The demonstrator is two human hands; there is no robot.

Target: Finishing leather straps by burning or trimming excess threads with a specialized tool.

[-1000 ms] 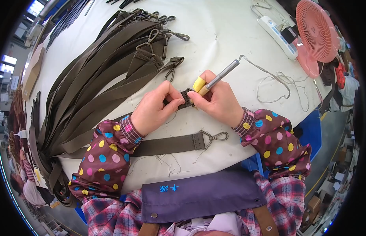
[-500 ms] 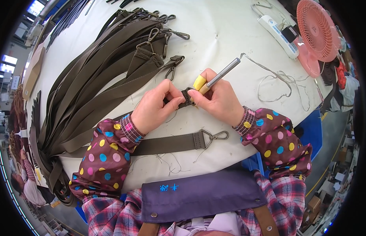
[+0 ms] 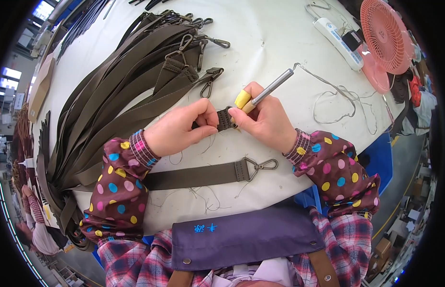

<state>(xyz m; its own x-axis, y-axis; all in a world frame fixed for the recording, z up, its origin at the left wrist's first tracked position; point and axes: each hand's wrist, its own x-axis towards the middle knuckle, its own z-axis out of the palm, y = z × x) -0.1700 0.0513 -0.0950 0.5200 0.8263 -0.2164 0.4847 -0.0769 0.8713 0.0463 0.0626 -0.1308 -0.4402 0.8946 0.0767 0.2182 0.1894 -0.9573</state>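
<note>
My left hand (image 3: 184,126) is closed, thumb and fingers pinching a dark olive webbing strap (image 3: 225,119) near its stitched end. My right hand (image 3: 270,123), yellow tape round one finger, grips a corded pen-shaped tool (image 3: 274,87) with a silver barrel and a pale handle. The right thumb lies at the strap's end; the tool's tip is hidden there. Nearer me, another strap (image 3: 198,177) lies flat, ending in a metal snap hook (image 3: 266,164). A large bundle of similar straps (image 3: 95,107) spreads to the left, with several hooks at its far end.
At the far right stand a pink fan (image 3: 386,40) and a white power strip (image 3: 335,42). The tool's thin cord (image 3: 328,84) loops over the white table (image 3: 280,33). Loose threads (image 3: 205,198) lie near the front edge. A blue bin (image 3: 379,160) is beside the table.
My left hand has slid left along the strap, baring more of its stitched end. The right hand and its tool have barely moved.
</note>
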